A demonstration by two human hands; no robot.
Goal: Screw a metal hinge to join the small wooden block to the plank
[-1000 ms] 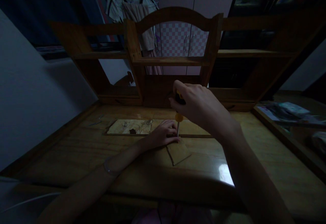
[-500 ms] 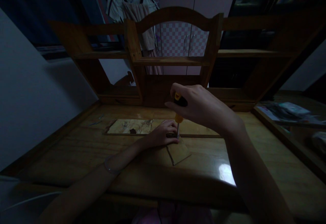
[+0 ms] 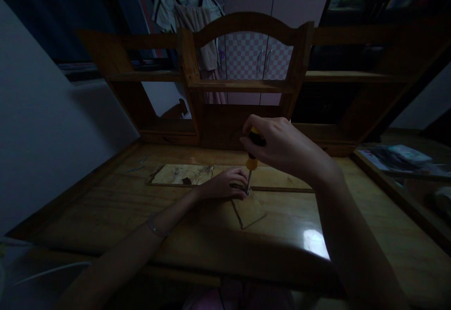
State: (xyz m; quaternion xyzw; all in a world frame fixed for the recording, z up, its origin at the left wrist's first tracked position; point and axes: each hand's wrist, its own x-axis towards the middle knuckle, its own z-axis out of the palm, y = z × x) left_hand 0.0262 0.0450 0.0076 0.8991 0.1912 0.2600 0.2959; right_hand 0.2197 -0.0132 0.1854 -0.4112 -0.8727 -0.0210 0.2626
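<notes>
My right hand (image 3: 283, 145) is closed around the black and yellow handle of a screwdriver (image 3: 252, 163). The shaft points down, leaning slightly, with its tip by my left fingertips. My left hand (image 3: 225, 184) has its fingers curled around a small dark piece beside the tip, too dim to name. Beneath that spot lies a small, thin wooden board (image 3: 249, 212), set at an angle on the wooden desk (image 3: 169, 228). Behind my hands stretches a long, narrow wooden board (image 3: 280, 178), its left part pale and stained with a dark patch.
Thin metal items (image 3: 138, 165) lie at the desk's back left. A wooden shelf unit (image 3: 243, 86) rises along the back edge. Plastic-wrapped items and papers (image 3: 398, 157) sit on a surface at the right. A white cable (image 3: 52, 270) hangs at lower left.
The view has shifted slightly, so the room sits a little further right. My right hand has moved a little right and the screwdriver leans more. My left hand keeps its place at the tip.
</notes>
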